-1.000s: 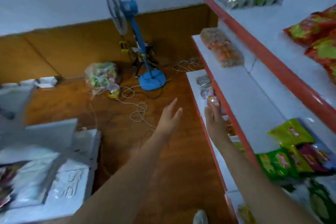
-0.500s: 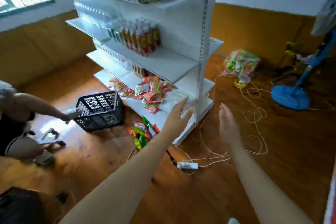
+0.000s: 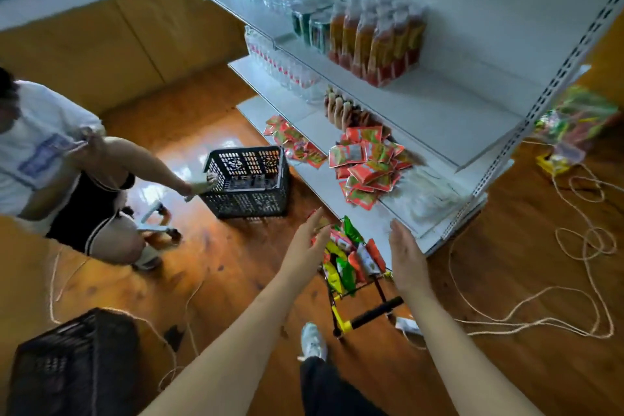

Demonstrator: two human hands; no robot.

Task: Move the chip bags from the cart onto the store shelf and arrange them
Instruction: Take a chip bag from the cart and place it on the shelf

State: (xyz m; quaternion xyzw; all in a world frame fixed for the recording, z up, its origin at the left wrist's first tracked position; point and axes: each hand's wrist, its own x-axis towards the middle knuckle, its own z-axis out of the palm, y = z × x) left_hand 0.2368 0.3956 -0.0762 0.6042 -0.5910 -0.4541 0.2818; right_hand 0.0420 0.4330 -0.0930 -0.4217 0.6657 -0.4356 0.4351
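Left hand: the left hand (image 3: 309, 241) is stretched forward with its grip apart and empty, fingers straight, above the left side of the cart.
Right hand: the right hand (image 3: 405, 255) is also flat with its grip apart and empty, palm turned inward, just right of the cart's load.
Cart: a small wire cart (image 3: 354, 284) stands on the floor between the two forearms, its black handle bar (image 3: 378, 312) toward the person; its front end is close to the lowest shelf's edge.
Chip bags: red, green and yellow chip bags (image 3: 347, 260) stand packed upright in the cart, in the gap between both hands.
Store shelf: the white store shelf (image 3: 449, 118) rises ahead and to the right; its lower tier carries a loose heap of red packets (image 3: 368, 162) reaching the front lip, with bare white board to their right up to the perforated corner post (image 3: 547, 84).
Upper tier: shrink-wrapped orange bottles (image 3: 378, 37) sit near the middle, with open board to the right.
Floor left: a black crate (image 3: 250, 182) sits against the shelf base, with another person's hand (image 3: 202, 184) on its rim; a second black crate (image 3: 71, 365) is at the lower left corner.
Floor right: loose cord (image 3: 574, 246) loops over the wood floor beyond the shelf end.
Open room: bare floor lies between the cart and the near crate.
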